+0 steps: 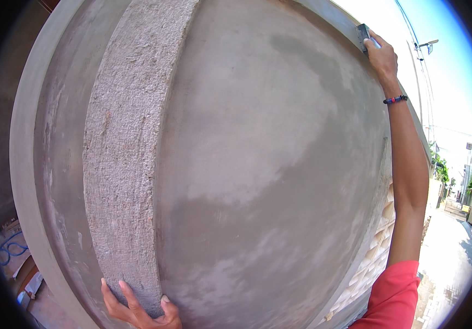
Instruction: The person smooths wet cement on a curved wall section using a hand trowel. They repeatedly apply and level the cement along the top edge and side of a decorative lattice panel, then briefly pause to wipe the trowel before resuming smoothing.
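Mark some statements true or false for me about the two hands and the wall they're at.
1. The right hand holds a small dark block. True.
2. The left hand is higher than the right hand. False: the left hand is far lower.
3. A beaded bracelet is on the right wrist. True.
4. The rough grey band runs to the right of the smoother wall surface. False: it runs to the left of it.
5. The sleeve on the right arm is red. True.
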A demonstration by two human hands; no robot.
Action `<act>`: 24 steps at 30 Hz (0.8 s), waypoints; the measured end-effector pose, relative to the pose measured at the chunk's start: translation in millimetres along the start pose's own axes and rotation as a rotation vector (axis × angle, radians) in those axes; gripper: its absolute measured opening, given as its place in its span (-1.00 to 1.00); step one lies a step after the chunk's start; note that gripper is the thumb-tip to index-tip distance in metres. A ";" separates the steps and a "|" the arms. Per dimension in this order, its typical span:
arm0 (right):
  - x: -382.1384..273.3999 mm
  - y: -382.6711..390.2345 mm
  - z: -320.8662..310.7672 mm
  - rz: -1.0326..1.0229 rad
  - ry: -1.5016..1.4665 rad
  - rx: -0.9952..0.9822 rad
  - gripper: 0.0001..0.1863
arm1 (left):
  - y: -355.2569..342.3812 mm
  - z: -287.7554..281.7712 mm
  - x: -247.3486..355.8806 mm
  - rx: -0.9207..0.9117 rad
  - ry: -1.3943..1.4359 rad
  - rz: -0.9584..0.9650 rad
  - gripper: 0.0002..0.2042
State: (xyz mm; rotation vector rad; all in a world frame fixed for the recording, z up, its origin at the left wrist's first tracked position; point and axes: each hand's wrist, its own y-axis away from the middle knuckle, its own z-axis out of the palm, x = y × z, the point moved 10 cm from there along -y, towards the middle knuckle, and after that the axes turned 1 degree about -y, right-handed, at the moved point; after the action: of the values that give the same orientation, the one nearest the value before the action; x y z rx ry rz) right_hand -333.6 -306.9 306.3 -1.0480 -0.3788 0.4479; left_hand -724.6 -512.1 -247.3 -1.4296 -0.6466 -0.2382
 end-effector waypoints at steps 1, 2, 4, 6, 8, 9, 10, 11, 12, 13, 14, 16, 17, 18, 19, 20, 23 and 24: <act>-8.2 9.6 3.0 -0.012 -0.090 -0.059 -0.48 | -0.5 -1.7 1.6 0.012 -0.011 0.010 -0.22; -46.4 22.8 1.5 -0.020 -0.192 -0.114 -0.47 | -0.8 -4.7 5.6 0.032 -0.033 0.021 -0.22; -108.0 29.0 4.3 -0.113 -0.300 -0.141 -0.49 | -4.8 -11.2 9.6 0.034 -0.086 0.026 -0.22; -118.2 7.9 11.0 -0.333 -0.198 -0.027 -0.56 | -5.0 -12.0 12.2 0.031 -0.109 0.034 -0.22; -91.8 -16.9 21.9 -0.595 0.044 0.140 -0.63 | -4.5 -4.6 9.3 0.027 -0.102 0.049 -0.21; -49.4 -25.7 23.5 -0.337 0.004 0.044 -0.60 | -2.8 -6.6 7.7 0.028 -0.118 0.058 -0.21; -3.5 -24.9 21.7 -0.084 -0.036 -0.051 -0.56 | 0.4 -7.4 7.5 0.027 -0.128 0.065 -0.21; 33.8 -16.0 26.3 0.166 -0.081 -0.152 -0.51 | 1.0 -7.9 9.0 0.023 -0.139 0.070 -0.20; 41.6 -9.1 22.0 0.175 -0.037 -0.123 -0.51 | -0.2 -9.1 12.2 0.025 -0.147 0.072 -0.20; 48.8 -1.6 18.0 0.182 0.012 -0.093 -0.51 | -1.7 -9.3 16.1 0.025 -0.149 0.074 -0.20; 58.2 6.9 8.4 0.192 0.070 -0.062 -0.51 | -4.2 -7.7 19.3 0.021 -0.148 0.082 -0.20; 17.6 24.4 -4.7 0.253 -0.074 -0.114 -0.51 | -0.4 -1.1 19.9 0.050 -0.147 0.097 -0.20; -26.4 30.2 -11.1 0.139 -0.180 -0.041 -0.59 | 1.4 -3.2 19.8 0.070 -0.162 0.107 -0.20; -68.6 29.0 -27.3 0.017 -0.256 0.044 -0.66 | 1.1 -2.7 20.4 0.074 -0.158 0.113 -0.21; -96.5 24.2 -20.2 0.047 -0.326 -0.070 -0.65 | 2.2 -7.3 20.9 0.085 -0.180 0.118 -0.22; -118.3 19.6 -17.6 0.087 -0.328 -0.172 -0.62 | 2.0 -8.6 21.8 0.092 -0.187 0.124 -0.23; -156.0 28.0 -28.6 -0.146 -0.378 -0.046 -0.61 | 1.1 -10.5 21.4 0.073 -0.221 0.093 -0.23; -143.8 33.1 -28.6 -0.147 -0.375 -0.062 -0.60 | -0.2 -11.8 25.9 0.063 -0.232 0.100 -0.24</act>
State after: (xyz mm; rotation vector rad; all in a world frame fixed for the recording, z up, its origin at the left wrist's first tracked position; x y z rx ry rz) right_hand -446.8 -389.2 251.6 -0.9873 -0.8028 0.5035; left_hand -700.6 -517.7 -233.0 -1.4364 -0.7624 0.0278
